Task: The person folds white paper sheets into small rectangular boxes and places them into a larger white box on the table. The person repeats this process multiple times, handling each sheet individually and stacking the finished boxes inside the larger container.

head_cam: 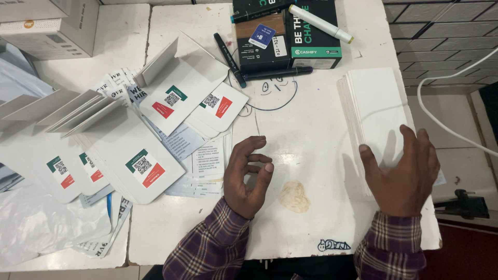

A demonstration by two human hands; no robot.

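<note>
Stack of blank white cards, lying at the right edge of the white table, with the right hand resting flat on its near end. The fingers are spread over the top card and the thumb presses the stack's left edge; nothing is pinched or lifted yet, so the step in hand appears to be the taking of one card off the top. A clean pick would seem to call for sliding or peeling the top card free without dragging those beneath it.

The left hand hovers over the middle of the table, well left of the stack. It is loosely curled, thumb and forefinger close together, holding nothing visible.

Left of that hand lie folded white card sleeves, each printed with a code square between a green and a red patch, fanned across printed paper sheets. At the far side sit a black box, a white marker on top of it and a dark marker beside it. A white cable runs off the table's right edge.
</note>
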